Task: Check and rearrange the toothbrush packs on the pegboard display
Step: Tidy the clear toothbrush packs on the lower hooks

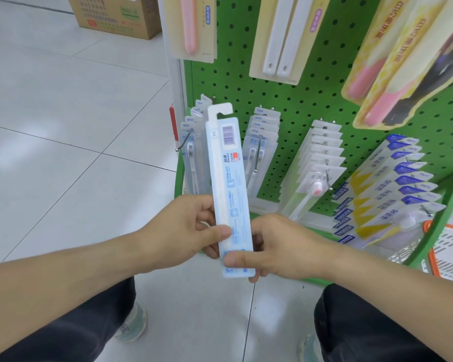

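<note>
A long white and pale blue toothbrush pack (229, 178) stands upright in front of me, back side with barcode toward the camera. My left hand (191, 228) grips its lower left edge, thumb across the front. Lower down, the pack's bottom end is pinched by my right hand (275, 248). Behind it the green pegboard (311, 100) carries rows of packs on metal hooks: clear packs (194, 142) at the left, clear packs (262, 137) in the middle, another clear row (322, 158), and blue and yellow packs (392, 189) at the right.
Larger packs with pink and white brushes (277, 37) hang along the top of the board. A cardboard box (115, 14) sits on the tiled floor at the back left. An orange-rimmed white basket (447, 246) is at the right edge. My knees and shoes show below.
</note>
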`<state>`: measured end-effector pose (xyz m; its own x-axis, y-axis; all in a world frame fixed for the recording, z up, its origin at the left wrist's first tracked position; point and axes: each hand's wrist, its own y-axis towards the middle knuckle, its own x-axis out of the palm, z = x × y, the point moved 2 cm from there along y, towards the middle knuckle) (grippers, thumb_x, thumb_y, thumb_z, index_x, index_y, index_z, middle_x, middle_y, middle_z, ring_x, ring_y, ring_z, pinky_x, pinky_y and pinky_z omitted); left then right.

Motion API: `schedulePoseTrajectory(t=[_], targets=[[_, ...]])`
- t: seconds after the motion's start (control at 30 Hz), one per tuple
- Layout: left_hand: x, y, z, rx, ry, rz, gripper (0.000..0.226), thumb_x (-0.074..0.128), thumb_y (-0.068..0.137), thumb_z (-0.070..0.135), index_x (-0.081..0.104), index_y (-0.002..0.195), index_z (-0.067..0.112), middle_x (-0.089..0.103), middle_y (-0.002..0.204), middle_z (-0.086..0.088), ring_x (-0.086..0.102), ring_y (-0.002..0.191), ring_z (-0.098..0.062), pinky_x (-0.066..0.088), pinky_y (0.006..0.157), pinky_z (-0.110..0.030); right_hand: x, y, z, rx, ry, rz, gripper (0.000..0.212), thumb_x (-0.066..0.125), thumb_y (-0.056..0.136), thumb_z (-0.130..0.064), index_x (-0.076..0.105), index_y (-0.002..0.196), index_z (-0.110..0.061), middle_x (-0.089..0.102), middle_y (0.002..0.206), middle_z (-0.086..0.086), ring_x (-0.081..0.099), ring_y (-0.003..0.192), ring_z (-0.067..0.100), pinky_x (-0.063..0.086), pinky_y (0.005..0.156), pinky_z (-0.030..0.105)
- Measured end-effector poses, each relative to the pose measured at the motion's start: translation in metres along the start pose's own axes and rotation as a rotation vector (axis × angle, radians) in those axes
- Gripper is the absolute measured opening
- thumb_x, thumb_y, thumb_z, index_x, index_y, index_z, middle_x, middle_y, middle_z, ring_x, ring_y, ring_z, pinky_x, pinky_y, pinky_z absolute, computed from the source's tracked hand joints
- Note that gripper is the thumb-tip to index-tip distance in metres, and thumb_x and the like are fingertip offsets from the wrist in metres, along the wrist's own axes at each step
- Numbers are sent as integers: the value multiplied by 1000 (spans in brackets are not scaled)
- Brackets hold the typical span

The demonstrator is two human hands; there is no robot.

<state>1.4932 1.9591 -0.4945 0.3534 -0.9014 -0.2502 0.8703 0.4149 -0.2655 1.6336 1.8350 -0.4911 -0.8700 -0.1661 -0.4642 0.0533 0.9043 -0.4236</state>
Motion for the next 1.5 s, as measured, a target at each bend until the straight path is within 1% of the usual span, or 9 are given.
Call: schedulePoseTrajectory(t=[0.27, 0.43, 0.53, 0.63, 0.8, 1.03, 1.2, 1.4, 1.5], targets=[[20, -10, -13, -107, 127, -258, 23, 55, 101, 7, 63, 116, 21, 71, 106, -10, 75, 88, -27, 63, 74, -37, -27, 4, 2, -19, 110, 286, 41, 94, 66, -21, 70, 99, -14, 75, 74, 4, 74, 63, 23, 62, 59, 40], [21, -7, -14, -97, 205, -250, 18, 60, 98, 13, 63, 113, 24, 72, 99, -1, 75, 80, -21, 62, 75, -40, -23, 7, 8, -18, 223, 317, 37, 89, 73, -14, 64, 100, -13, 75, 71, 9, 73, 61, 26, 60, 53, 34], [22, -7, -12, -66, 189, -183, 29, 68, 93, 13, 60, 115, 31, 72, 93, 17, 72, 71, -8, 60, 70, -26, -15, 9, 11, -30, 233, 294, 21, 78, 87, -18, 65, 103, -14, 76, 74, 9, 75, 64, 27, 60, 53, 34], [21, -4, -12, -13, 110, -79, 39, 70, 90, 6, 60, 122, 25, 73, 106, 7, 74, 89, -9, 61, 81, -33, -6, 10, 8, -39, 259, 242, 8, 66, 97, -24, 66, 101, -17, 77, 76, 9, 75, 64, 27, 59, 53, 34], [20, -4, -9, -23, 111, -103, 29, 69, 92, 7, 60, 112, 26, 75, 95, 2, 75, 79, -13, 62, 70, -37, -10, 10, 5, 16, 172, 312, 38, 61, 96, -45, 70, 85, -9, 71, 62, 12, 70, 51, 28, 56, 48, 34], [15, -3, -7, -53, 372, -218, 30, 67, 95, 17, 54, 99, 43, 63, 78, 31, 58, 68, 18, 43, 62, -6, -31, 8, 5, 0, 197, 515, 46, 91, 69, -29, 59, 98, -12, 75, 79, 4, 70, 53, 27, 56, 46, 35], [0, -2, -9, -137, 594, -307, 20, 66, 96, 33, 55, 112, 37, 63, 103, 19, 60, 73, 15, 46, 64, -7, -30, 11, 7, -64, 255, 502, 20, 74, 90, -19, 62, 92, -3, 74, 71, 11, 71, 55, 32, 59, 49, 39], [-3, -6, -12, 52, 1015, -231, 93, 56, 93, 59, -4, 155, 27, 24, 149, 9, 45, 121, -13, 38, 100, -24, -31, 12, 2, 31, 603, 484, 17, 66, 96, -8, 56, 98, 5, 75, 78, 21, 73, 61, 30, 61, 54, 32], [-5, -1, -11, 178, 1194, -135, 86, 54, 99, 44, -4, 158, 20, 23, 156, 4, 46, 122, -16, 41, 102, -28, -25, 15, -1, 103, 817, 420, 6, 60, 98, -2, 56, 100, 1, 74, 78, 23, 74, 64, 26, 59, 55, 27]])
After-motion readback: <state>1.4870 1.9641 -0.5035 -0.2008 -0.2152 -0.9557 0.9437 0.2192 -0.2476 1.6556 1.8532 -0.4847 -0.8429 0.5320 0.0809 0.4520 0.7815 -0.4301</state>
